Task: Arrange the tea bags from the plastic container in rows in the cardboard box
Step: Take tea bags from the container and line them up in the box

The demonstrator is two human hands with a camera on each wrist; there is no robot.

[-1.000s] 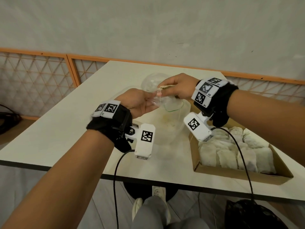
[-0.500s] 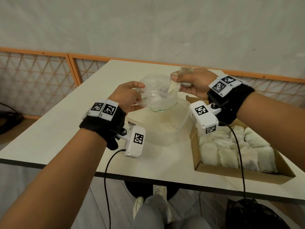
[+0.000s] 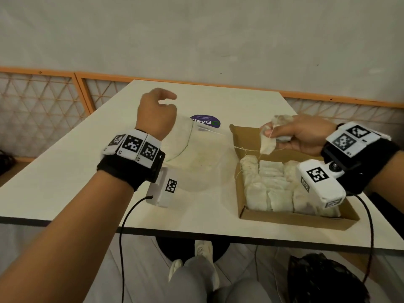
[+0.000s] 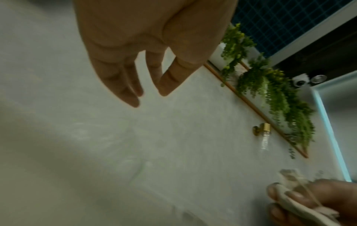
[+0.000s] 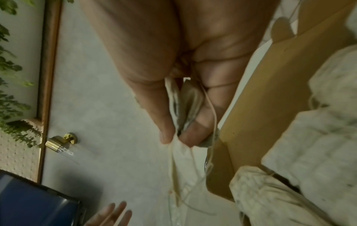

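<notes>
My right hand [image 3: 284,136] pinches a pale tea bag [image 3: 267,143] with a loose string, held over the far left corner of the cardboard box [image 3: 295,219]; the right wrist view shows thumb and fingers closed on the tea bag [image 5: 183,154]. Rows of tea bags [image 3: 271,182] fill the near part of the box. The clear plastic container [image 3: 196,158] lies on the table between my hands and looks empty apart from crumbs. My left hand [image 3: 157,112] hovers above its left rim, fingers loose and holding nothing; the fingers [image 4: 133,91] hang relaxed in the left wrist view.
The cream table [image 3: 65,171] ends close to me at a dark front edge. A purple round sticker [image 3: 205,121] lies behind the container. A black bag [image 3: 323,278] sits on the floor at the right, and my legs and shoes [image 3: 203,254] show under the table.
My right hand has carried the tea bag from above the container rightward to over the box. My left hand has let go of the container and lifted away to the far left.
</notes>
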